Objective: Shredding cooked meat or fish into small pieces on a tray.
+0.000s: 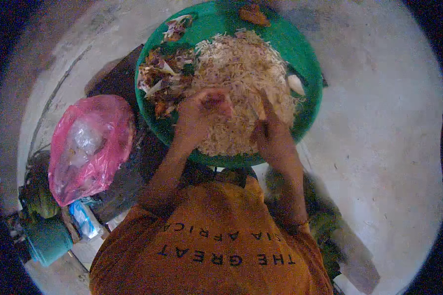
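A wide green round tray (302, 44) lies in front of me, with a large heap of pale, thinly sliced strips (240, 62), probably onion or shallot, over its middle. My left hand (201, 110) is over the heap's left side with its fingers curled; the dim, blurred picture hides whether anything is in them. On the heap's right side, my right hand (271, 125) has its fingers pointing down into the strips. A pale sliver shows by those fingers, but I cannot tell whether it is gripped.
Brownish skins and scraps (162, 81) cover the tray's left side. A whitish piece (296, 84) lies at its right, an orange-brown piece (254, 15) at its far rim. Left of the tray is a pink plastic bag (96, 147) holding clear plastic, near a blue-and-white packet (85, 219). Concrete floor (376, 110) surrounds the tray.
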The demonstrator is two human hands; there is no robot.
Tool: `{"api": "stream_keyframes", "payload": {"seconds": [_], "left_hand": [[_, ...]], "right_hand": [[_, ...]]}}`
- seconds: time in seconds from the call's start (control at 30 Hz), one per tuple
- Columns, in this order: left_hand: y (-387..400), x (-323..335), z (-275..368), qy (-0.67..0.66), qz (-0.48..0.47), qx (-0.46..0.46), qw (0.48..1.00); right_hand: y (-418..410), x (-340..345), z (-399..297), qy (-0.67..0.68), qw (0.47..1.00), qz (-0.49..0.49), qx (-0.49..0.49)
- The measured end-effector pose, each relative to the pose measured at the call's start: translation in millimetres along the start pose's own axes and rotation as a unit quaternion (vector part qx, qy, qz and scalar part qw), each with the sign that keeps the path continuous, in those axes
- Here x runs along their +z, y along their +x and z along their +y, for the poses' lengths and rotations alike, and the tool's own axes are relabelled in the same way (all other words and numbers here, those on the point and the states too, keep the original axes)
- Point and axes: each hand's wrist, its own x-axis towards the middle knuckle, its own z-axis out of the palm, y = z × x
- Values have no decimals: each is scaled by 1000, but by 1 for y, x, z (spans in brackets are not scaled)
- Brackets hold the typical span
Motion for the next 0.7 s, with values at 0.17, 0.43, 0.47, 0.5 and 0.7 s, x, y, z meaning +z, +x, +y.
{"api": "stream_keyframes", "payload": {"seconds": [0.17,0.43,0.47,0.5,0.7], "left_hand": [[6,1,-25,-26,-29,52,998],[-4,5,3,-25,-54,37,998],[-5,5,7,22,-42,48,998],[-4,5,3,23,-41,48,998],[-4,3,3,4,-55,13,998]], "right_hand": [[-15,5,-12,184,980,-75,29],[-15,1,-12,215,972,-94,25],[-14,1,-10,187,978,-90,26],[-14,1,-8,159,983,-87,27],[-12,5,-9,197,974,-89,63]]}}
